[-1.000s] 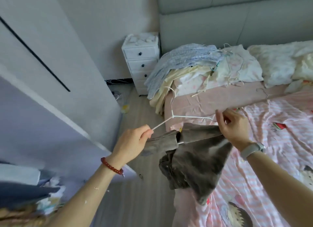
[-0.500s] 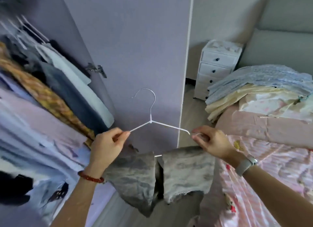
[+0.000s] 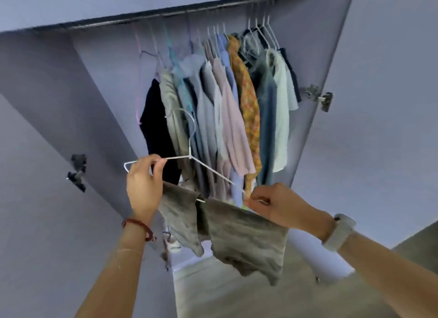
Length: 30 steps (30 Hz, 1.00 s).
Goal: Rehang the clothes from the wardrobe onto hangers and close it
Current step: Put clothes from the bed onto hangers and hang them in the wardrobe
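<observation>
A white wire hanger [image 3: 189, 155] is held up in front of the open wardrobe. A grey-brown garment [image 3: 237, 237] is draped over its lower bar and hangs down in two flaps. My left hand [image 3: 144, 187] pinches the hanger's left end. My right hand [image 3: 272, 205] pinches its right end, lower down, so the hanger tilts. The hook points up toward the rail [image 3: 166, 16]. Several clothes on hangers [image 3: 227, 109] fill the rail, from a black piece at the left to a pale shirt at the right.
The wardrobe's left door [image 3: 35, 199] and right door [image 3: 379, 104] stand open on either side, each with metal hinges [image 3: 320, 97]. The rail's left stretch holds only thin empty hangers [image 3: 147, 54]. Floor [image 3: 237, 298] shows below the garment.
The view has swung from the bed and nightstand to the open wardrobe. Both hands have lifted the hanger with the garment up in front of the hanging clothes.
</observation>
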Motion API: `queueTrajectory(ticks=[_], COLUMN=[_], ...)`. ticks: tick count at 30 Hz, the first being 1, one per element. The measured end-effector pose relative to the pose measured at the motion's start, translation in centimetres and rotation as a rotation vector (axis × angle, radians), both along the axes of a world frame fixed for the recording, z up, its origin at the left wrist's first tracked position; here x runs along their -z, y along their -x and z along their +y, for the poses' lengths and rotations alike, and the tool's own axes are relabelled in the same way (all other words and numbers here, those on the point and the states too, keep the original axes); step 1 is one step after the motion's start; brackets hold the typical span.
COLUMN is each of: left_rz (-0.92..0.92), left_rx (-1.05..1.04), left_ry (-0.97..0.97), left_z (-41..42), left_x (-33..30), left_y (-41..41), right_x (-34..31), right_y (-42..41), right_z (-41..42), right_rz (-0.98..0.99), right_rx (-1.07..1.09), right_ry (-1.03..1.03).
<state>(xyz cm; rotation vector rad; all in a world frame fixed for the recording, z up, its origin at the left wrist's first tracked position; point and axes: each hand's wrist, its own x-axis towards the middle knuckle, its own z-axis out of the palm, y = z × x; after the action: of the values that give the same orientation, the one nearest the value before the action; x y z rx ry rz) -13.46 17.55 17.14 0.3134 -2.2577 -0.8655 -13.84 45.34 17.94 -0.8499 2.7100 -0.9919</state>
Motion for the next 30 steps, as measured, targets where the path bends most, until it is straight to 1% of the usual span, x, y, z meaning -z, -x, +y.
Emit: queueTrajectory(ticks=[2, 5, 8, 11, 13, 15, 17, 19, 23, 25, 30], left_rz=[-0.019, -0.004, -0.008, -0.050, -0.079, -0.066, -0.007, 0.077, 0.246, 0.264, 0.322], left_rx=[-0.069, -0.124, -0.187, -0.250, -0.276, -0.313, -0.366, -0.398, -0.410, -0.413, -0.438], left_ry=[-0.050, -0.048, -0.003, 0.009, -0.013, -0.040, -0.068, -0.057, 0.059, 0.108, 0.187], left_z=[-2.3, -5.2, -7.6, -9.3, -10.3, -11.1, -11.9, -12.7, -13.6, -13.8, -14.5], left_x=[-0.5, -1.1, -1.5, -1.7, -1.8, -2.2, -3.2, -4.5, -7.4, -8.4, -10.4], left_y=[0.1, 0.5, 1.4, 3.3, 4.7, 5.8, 6.4, 6.9, 8.0, 8.6, 9.8], right_x=[-1.2, -2.6, -3.2, -3.4, -3.6, -3.9, -4.2, -4.0, -3.5, -3.6, -4.2], right_y=[1.4, 3.0, 5.0, 7.2, 8.7, 9.8, 10.9, 11.8, 13.4, 13.9, 14.1], right_z=[-3.4, -6.9, -9.0, -11.3, -13.2, -15.1, -16.6, -17.5, -18.7, -20.2, -25.8], right_rz=[-0.102, -0.243, -0.340, -0.353, -0.321, -0.272, -0.281, -0.334, -0.405, -0.375, -0.324], right_rx=[-0.120, -0.310, -0.382, -0.376, -0.357, -0.362, -0.394, -0.400, -0.284, -0.233, -0.209], right_ry=[0.066, 0.196, 0.289, 0.333, 0.353, 0.369, 0.411, 0.458, 0.561, 0.567, 0.576])
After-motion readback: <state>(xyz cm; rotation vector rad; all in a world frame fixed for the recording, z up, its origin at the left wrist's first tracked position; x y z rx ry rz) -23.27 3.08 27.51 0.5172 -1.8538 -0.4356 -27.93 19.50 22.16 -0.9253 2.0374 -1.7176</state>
